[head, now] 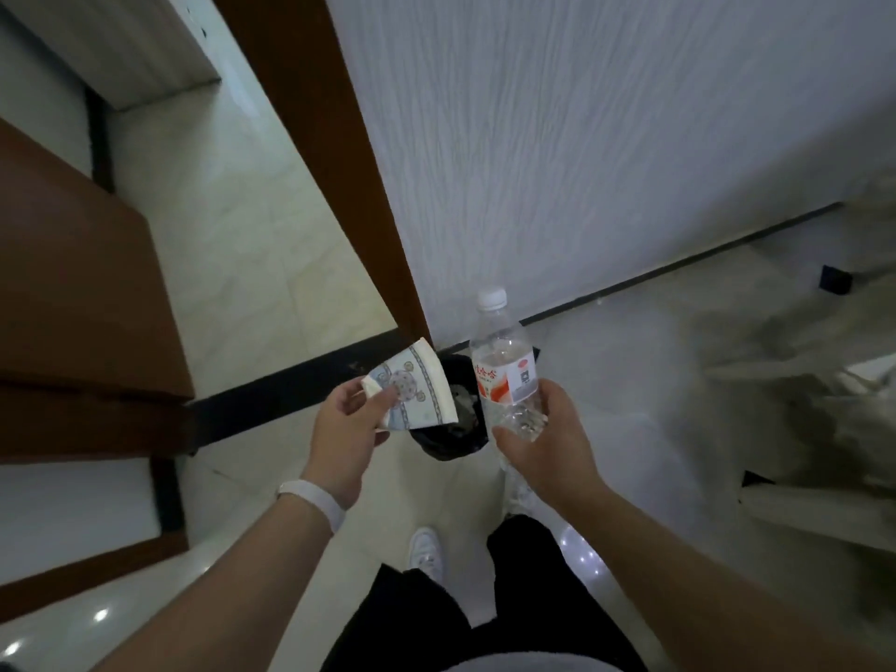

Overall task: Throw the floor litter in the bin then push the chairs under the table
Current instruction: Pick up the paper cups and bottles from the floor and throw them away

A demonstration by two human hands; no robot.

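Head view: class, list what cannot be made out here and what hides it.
In the head view:
- Bin: mostly behind the paper cup and bottle; contents unclear.
- Bottle's base: covered by the right hand.
- Bottle label: lettering too blurred to read.
- Pale shape at right edge: motion-blurred, cut off.

Paper cup (418, 386): cream, blue medallion pattern. Bottle (504, 368): clear, white cap, red-and-white label. Bin (456, 429): black liner; wristband (315, 499) white; floor (252, 244) pale marbled tile.

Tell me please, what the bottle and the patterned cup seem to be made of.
Bottle: clear, glossy plastic, probably; one sees through it and light glints on its base.
Cup: printed paper or thin card, matte, it seems; it is squashed flat with a sharp fold.
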